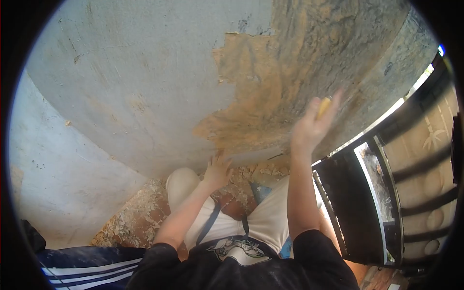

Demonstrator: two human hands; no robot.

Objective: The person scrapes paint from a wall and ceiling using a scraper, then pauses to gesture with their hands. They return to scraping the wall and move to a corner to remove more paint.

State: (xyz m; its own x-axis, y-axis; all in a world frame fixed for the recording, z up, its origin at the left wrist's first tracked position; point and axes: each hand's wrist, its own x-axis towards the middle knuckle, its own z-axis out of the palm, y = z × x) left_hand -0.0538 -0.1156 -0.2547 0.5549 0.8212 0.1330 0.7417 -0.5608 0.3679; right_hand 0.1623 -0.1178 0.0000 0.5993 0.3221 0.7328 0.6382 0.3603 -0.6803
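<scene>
My right hand (309, 126) is raised in front of the wall and closed around a tool with a yellow handle (324, 107). The fingers are a little blurred, and the tool's working end cannot be made out. Behind it the wall (145, 58) is partly stripped: a brown and grey bare patch (256, 101) borders pale blue-grey paint with a ragged edge. My left hand (217, 173) holds nothing. Its fingers are spread near the foot of the wall, above my bent knee.
Peeled paint flakes (140, 208) litter the reddish floor between and beside my legs. Dark blue cloth with white stripes (96, 266) lies at lower left. On the right stand a dark panel (350, 203) and a frame with curved dark bars (430, 208).
</scene>
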